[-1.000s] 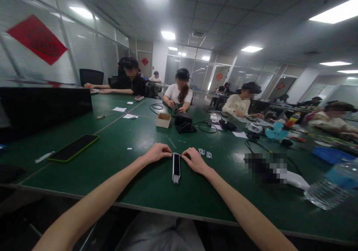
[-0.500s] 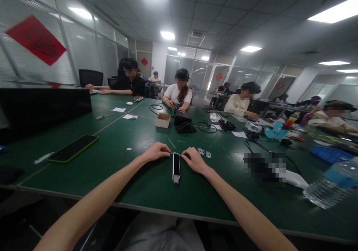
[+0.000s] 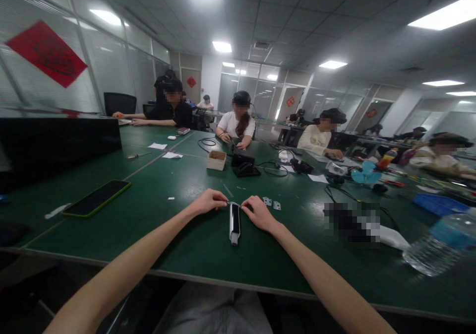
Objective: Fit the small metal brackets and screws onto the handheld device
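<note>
A slim white device with a dark top face [image 3: 235, 224] lies on the green table [image 3: 201, 254], its narrow end toward me. At its far left corner is my left hand [image 3: 208, 201], thumb and fingers pinched; a tiny bit of something shows at the fingertips, too small to name. My right hand [image 3: 259, 213] is closed in the same way at the far right corner, and what it pinches is too small to make out. Just beyond my right hand lie small grey metal plates [image 3: 277, 205].
A phone with a green edge [image 3: 98, 198] lies left. Farther off stand a small cardboard box [image 3: 216, 160] and a black stand [image 3: 243, 163]. To the right are a water bottle [image 3: 439, 244], a blue tray [image 3: 441, 204] and a blue fan [image 3: 366, 173]. Other people sit around.
My hands and the device have hardly moved; the device looks very slightly turned. In the background at the left, a standing person in dark clothes now shows behind a seated one.
</note>
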`<state>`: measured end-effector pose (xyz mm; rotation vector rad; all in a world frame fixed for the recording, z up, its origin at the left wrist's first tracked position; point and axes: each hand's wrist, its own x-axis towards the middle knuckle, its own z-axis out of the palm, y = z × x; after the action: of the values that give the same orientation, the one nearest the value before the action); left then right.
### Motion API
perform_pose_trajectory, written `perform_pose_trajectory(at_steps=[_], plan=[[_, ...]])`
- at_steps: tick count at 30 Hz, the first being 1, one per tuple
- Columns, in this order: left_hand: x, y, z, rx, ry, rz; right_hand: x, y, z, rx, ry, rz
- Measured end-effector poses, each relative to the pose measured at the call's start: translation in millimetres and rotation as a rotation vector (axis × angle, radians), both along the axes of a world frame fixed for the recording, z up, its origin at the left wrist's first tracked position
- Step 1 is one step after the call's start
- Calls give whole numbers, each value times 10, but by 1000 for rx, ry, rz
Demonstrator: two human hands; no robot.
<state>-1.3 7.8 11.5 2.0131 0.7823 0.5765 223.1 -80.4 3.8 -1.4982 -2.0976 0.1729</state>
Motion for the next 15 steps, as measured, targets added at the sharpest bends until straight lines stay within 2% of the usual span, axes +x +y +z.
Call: perform_pose_trajectory(at_steps=[5, 15], plan=[[-3, 21, -32, 31, 24, 15, 8, 15, -12, 2, 0, 8], [-22, -26, 22, 255, 183, 60, 4, -2, -5, -2, 21, 18]])
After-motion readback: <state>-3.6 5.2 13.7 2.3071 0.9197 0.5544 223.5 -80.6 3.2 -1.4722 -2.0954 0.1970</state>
